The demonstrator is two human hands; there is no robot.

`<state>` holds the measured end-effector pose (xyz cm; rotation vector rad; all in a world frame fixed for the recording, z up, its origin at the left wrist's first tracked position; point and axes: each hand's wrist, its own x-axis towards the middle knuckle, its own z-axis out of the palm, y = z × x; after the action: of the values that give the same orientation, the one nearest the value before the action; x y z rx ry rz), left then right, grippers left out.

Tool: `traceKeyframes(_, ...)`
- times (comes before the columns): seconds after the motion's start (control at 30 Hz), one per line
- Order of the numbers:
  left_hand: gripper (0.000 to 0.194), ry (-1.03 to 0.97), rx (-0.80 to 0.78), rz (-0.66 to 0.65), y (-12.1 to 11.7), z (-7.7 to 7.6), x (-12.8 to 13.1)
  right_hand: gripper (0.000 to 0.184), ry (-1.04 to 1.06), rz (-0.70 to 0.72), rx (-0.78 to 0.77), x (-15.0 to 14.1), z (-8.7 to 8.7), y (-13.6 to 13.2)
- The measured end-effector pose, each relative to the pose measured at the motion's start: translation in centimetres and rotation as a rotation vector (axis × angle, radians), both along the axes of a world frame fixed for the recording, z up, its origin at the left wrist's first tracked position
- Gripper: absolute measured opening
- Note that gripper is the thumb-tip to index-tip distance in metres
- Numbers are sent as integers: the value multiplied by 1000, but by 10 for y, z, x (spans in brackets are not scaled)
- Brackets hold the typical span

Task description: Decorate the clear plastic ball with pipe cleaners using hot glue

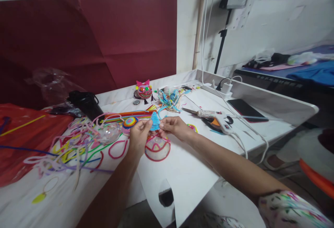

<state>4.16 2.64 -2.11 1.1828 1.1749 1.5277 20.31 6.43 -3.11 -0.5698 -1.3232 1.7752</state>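
Between my two hands, above the table, is a small bright-blue ridged piece (155, 121), roughly triangular, built up of rows that look like pipe cleaner. My left hand (138, 134) pinches its left edge between thumb and fingers. From the other side, my right hand (174, 127) grips its right edge with closed fingertips. Just below the hands lies a clear round form (157, 152) with red trim; its upper part is hidden by the fingers. Beside my left hand sits a round piece ringed in several colours (129, 123).
Loose coloured strips (78, 148) spread over the left side, near a black cup-like object (86, 104). A decorated animal head (144, 89) stands behind a blue tangle (169, 99). At right lie scissors (190, 111), a corded glue gun (221, 120) and a phone (246, 110).
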Motion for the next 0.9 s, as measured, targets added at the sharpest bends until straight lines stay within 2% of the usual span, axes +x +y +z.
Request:
traceKeyframes(0.2,28,69,11,22,-2,-1,2,42,-19,-33,57,-2,0,-3)
traceKeyframes(0.37,23,100,31,36,-2,0,2,42,-38,-46,44,-4,1,-4)
traceKeyframes(0.63,30,79,50,-9,-1,1,2,44,-86,-47,34,-4,5,-6)
traceKeyframes(0.77,29,67,49,-41,-4,5,4,41,-124,-69,100,-5,7,-10)
traceKeyframes(0.9,28,44,44,-42,-7,9,6,38,-110,-180,213,-4,8,-13)
